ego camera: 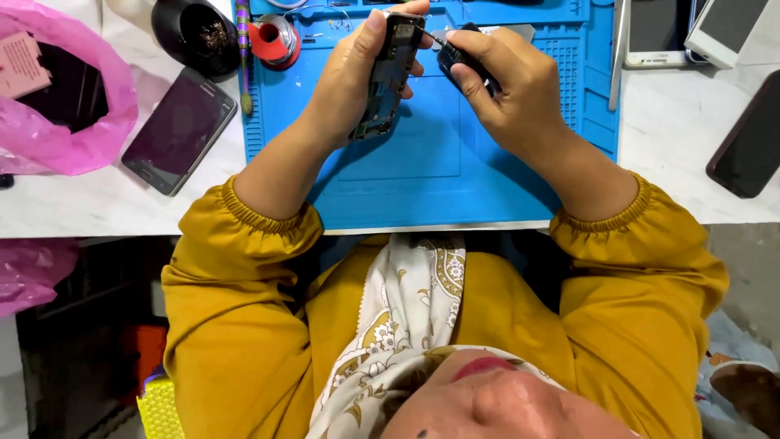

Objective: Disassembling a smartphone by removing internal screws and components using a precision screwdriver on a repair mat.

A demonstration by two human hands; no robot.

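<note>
Two hands meet over the blue mat [439, 171] near the far edge of the white surface [97, 203]. The left hand [349, 81] wraps its fingers [375, 23] around an opened phone body [388, 73], holding it off the mat with its long axis running steeply from upper right to lower left, the inner boards facing the right hand. The right hand [520, 89] pinches a dark-handled screwdriver [459, 53] between thumb and curled fingers, the thin tip pointing left and touching or nearly touching the upper end of the phone body; I cannot tell whether it is seated in a screw. The tool hand lies just to the right of the phone, so the working line between them is short and nearly level. Beside the left forearm a dark smartphone [179, 130] lies flat, near a pink bag [73, 122]. A red spool [272, 39] and a black cup [195, 28] stand beyond the left hand; open mat remains below both wrists.
</note>
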